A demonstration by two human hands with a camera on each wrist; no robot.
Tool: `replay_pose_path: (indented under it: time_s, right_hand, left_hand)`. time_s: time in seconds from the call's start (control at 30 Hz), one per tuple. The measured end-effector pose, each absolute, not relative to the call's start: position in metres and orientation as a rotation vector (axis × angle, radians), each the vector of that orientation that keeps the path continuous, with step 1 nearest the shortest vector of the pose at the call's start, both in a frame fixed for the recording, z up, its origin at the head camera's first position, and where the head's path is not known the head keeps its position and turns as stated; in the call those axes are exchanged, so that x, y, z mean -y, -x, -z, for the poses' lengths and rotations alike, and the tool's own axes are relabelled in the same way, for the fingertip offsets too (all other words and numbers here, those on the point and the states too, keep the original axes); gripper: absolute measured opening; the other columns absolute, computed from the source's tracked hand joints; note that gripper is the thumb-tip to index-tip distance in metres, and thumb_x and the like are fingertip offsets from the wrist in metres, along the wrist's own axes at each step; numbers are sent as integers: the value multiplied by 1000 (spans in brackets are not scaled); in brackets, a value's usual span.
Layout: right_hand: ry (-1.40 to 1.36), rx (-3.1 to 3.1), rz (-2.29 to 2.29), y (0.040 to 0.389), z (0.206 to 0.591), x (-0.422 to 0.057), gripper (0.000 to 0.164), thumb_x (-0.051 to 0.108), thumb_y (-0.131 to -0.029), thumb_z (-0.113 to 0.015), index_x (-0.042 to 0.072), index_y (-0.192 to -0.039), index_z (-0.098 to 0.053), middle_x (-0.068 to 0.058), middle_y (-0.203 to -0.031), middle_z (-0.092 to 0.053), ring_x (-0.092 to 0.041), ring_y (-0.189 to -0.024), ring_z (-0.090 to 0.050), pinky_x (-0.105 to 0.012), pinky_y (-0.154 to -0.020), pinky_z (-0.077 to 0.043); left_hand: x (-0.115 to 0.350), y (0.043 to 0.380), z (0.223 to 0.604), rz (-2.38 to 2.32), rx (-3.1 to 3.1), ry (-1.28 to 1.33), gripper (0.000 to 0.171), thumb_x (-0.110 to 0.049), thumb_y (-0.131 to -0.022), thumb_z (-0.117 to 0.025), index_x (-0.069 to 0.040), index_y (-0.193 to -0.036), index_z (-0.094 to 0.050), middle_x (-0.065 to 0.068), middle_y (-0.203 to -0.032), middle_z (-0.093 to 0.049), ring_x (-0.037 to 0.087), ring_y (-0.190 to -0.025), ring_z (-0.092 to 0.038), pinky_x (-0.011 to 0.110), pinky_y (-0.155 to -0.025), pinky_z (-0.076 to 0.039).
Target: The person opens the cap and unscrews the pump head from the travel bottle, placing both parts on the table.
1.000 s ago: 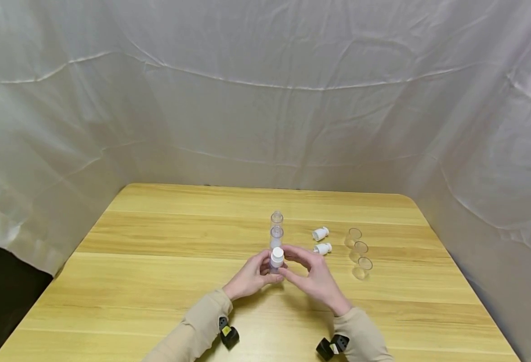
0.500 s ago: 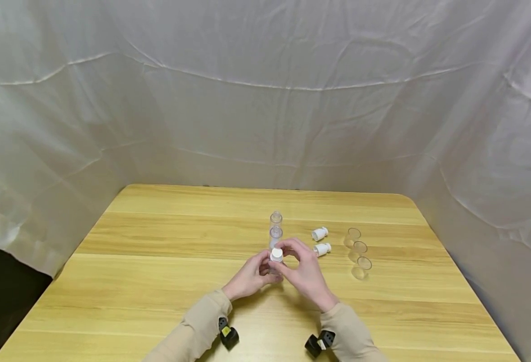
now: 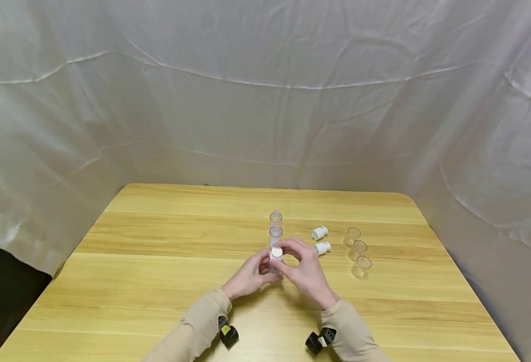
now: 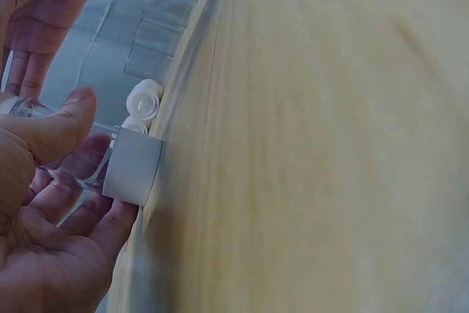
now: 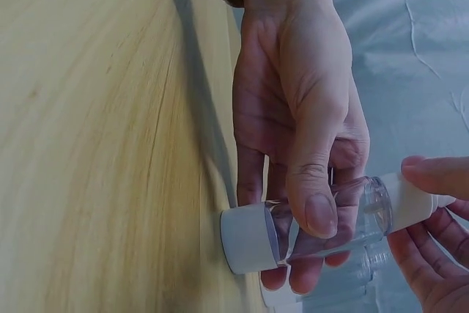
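Note:
Upright in front of me stands a clear bottle (image 5: 357, 219) with a white base (image 5: 248, 238) and a white pump top (image 3: 276, 253). My left hand (image 3: 248, 276) grips its clear body, thumb on the near side and fingers behind. My right hand (image 3: 307, 274) pinches the white pump top between thumb and fingers. In the left wrist view the white base (image 4: 133, 168) shows below the left fingers, close to the tabletop. The right hand's other fingertips are partly hidden behind the bottle top in the head view.
Two more clear bottles (image 3: 275, 235) stand in line behind the held one. Two white pump tops (image 3: 322, 248) lie on their sides right of them. Further right, three clear caps (image 3: 362, 266) form a row on the wooden table (image 3: 156, 241). Pale curtains surround the table.
From a wider pose around the bottle, my right hand has drawn in left and up, and its thumb and fingers have come together on the pump top. The left hand stays put.

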State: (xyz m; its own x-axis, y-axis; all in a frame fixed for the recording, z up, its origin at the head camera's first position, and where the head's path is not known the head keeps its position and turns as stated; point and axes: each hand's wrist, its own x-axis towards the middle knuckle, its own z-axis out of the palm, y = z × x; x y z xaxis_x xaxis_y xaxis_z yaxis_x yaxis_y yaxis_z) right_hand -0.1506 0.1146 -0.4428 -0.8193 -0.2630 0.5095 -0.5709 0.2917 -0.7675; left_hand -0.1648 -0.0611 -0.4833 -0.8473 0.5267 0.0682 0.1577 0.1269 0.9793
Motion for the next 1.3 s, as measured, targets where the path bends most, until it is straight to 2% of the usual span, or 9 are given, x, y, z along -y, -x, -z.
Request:
replay_pose_path:
  time_s: [0.27,0.57,0.83,0.97,1.1,1.2,1.3]
  right_hand:
    - [-793,2309,-1603,149,441,-116,31,-2,-84,-77,-2,-115,-68,-13,-112,-71,-14,-104,-68,-27,-101,-58]
    - [-814,2325,-1658,149,441,-115,34,-10,-84,-72,-3,-117,-68,-16,-115,-69,-17,-110,-66,-29,-104,-56]
    - [-860,2330,-1668,148,443,-114,31,-11,-85,-68,-3,-115,-68,-20,-114,-70,-18,-113,-66,-23,-106,-53]
    - [-879,2319,-1647,147,443,-114,29,-8,-86,-70,-2,-114,-68,-18,-113,-72,-21,-110,-68,-23,-103,-55]
    - [-852,2333,-1522,147,445,-114,42,-3,-81,-77,1,-121,-67,-14,-120,-71,-24,-112,-67,-30,-104,-55]
    - [-800,2330,-1449,146,448,-115,53,1,-76,-83,3,-125,-64,-14,-122,-68,-19,-108,-65,-33,-99,-56]
    - [-759,2310,-1450,146,450,-115,50,2,-75,-85,4,-120,-63,-13,-115,-67,-13,-99,-62,-31,-88,-58]
  left_hand:
    - [61,164,482,-1792,-2070,-691,50,0,-93,-67,10,-136,-46,29,-128,-64,41,-124,-62,33,-109,-53]
    - [62,165,483,-1775,-2085,-719,46,2,-93,-66,11,-133,-46,29,-128,-65,41,-123,-62,33,-109,-53]
    - [60,164,483,-1744,-2111,-769,61,-2,-93,-67,7,-146,-39,28,-131,-64,41,-123,-63,32,-109,-53]
    - [59,164,483,-1751,-2105,-778,62,-1,-93,-67,8,-147,-38,28,-131,-64,41,-123,-63,30,-108,-53]
    - [60,165,483,-1764,-2092,-781,56,3,-93,-65,10,-143,-40,31,-131,-62,43,-123,-62,26,-108,-53]
    - [61,165,484,-1767,-2089,-786,48,5,-92,-64,11,-136,-44,33,-130,-62,44,-123,-61,23,-107,-53]
    - [61,165,485,-1768,-2087,-778,45,4,-92,-64,11,-133,-46,33,-129,-62,43,-122,-62,24,-107,-53]
